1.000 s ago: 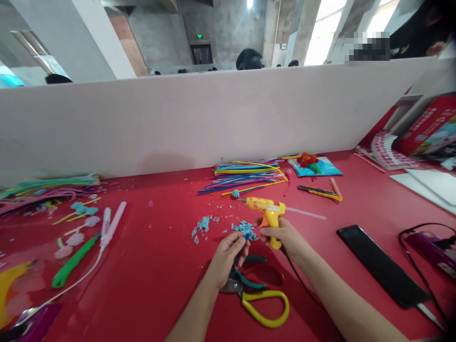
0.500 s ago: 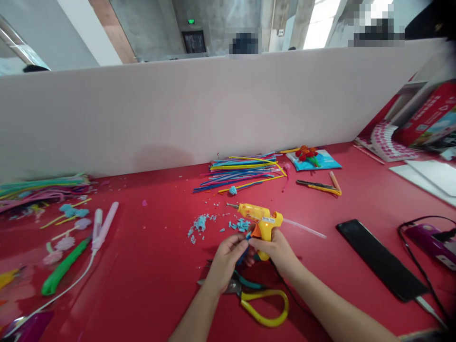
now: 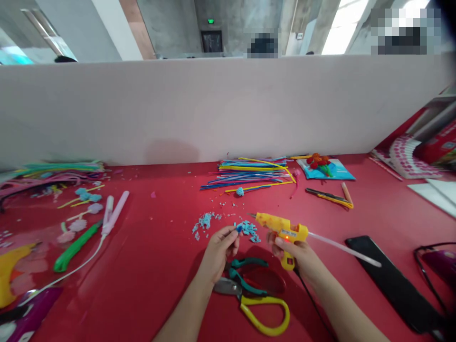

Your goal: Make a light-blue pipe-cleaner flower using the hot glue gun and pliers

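Two hands at work over the red table: left hand pinching a tiny blue fuzzy pom-pom at the fingertips, right hand wrapped round the grip of a yellow plastic hot-glue gun, nozzle toward 9 o'clock. Probably feather-light, soft and crushable, best pinched gently at the sides; nozzle likely hot. Against half a second ago, hands drawn apart, gun shifted toward 3 o'clock. At 6 o'clock, yellow-handled scissors.
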A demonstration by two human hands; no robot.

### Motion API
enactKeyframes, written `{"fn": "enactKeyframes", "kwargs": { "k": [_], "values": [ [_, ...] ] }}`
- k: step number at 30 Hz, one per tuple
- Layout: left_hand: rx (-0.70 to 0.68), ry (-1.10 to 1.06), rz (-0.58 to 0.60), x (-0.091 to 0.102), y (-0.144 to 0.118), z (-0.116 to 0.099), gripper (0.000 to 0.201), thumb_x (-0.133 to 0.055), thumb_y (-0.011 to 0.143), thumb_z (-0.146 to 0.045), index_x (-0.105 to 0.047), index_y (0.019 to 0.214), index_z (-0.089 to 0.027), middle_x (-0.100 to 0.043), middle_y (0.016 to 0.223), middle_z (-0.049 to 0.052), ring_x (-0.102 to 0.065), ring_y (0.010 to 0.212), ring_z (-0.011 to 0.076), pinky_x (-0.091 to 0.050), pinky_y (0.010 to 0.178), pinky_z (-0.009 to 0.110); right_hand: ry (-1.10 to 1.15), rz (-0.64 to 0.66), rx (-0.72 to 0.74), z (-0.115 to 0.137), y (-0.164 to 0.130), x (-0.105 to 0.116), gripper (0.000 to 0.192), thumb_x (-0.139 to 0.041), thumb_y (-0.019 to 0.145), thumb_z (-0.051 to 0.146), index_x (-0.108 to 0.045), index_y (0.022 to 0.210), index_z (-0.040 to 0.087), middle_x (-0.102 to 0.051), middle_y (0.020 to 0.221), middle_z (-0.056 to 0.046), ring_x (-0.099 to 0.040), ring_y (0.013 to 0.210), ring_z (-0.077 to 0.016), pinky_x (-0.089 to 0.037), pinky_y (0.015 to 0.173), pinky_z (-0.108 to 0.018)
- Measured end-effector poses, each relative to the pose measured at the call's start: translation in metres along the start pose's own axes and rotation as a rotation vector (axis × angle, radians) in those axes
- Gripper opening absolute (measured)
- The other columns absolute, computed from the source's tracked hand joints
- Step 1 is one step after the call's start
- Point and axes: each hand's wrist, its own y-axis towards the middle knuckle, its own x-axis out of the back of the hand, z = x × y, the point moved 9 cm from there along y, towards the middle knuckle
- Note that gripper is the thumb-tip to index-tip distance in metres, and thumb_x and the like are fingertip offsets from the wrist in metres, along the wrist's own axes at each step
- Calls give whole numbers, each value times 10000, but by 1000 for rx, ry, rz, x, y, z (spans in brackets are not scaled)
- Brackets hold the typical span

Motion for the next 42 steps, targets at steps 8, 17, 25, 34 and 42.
{"fn": "enactKeyframes", "kwargs": {
  "k": [8,17,25,34,42],
  "values": [
    [-45,9,-71,8,1,-4,238,-694,759,-360,-612,701,-145,-525,579,-33,-425,496,69,-319,488,194,-183,17,27,-10,-8,-8,367,-614,789,546,-654,716,189,-607,697,-44,-549,676,-182,-448,657,-313],
    [-56,85,-78,10,3,-6,272,-685,745,-408,-614,702,-148,-511,568,-34,-422,485,75,-319,481,200,-191,-35,16,-9,-12,-8,306,-685,721,512,-637,663,216,-587,619,-25,-544,636,-191,-472,649,-324],
    [-57,290,51,-12,-6,0,165,-672,763,-325,-657,749,-162,-527,594,-34,-444,508,84,-347,504,199,-87,-169,-23,-9,-2,-6,224,-748,654,353,-627,775,208,-661,829,-27,-600,798,-206,-472,763,-330],
    [-30,377,141,-33,-17,9,129,-645,785,-292,-639,790,-163,-554,617,-27,-505,510,97,-391,509,207,-41,-238,-47,-16,-2,-3,202,-740,666,307,-631,804,207,-637,754,8,-583,733,-165,-448,688,-276],
    [2,265,168,-35,-13,14,204,-642,787,-293,-621,932,-151,-642,600,8,-570,497,125,-444,505,234,-68,-203,-41,-5,-2,-10,171,-721,659,274,-618,771,197,-619,741,7,-574,710,-155,-453,685,-275]
  ]
}}
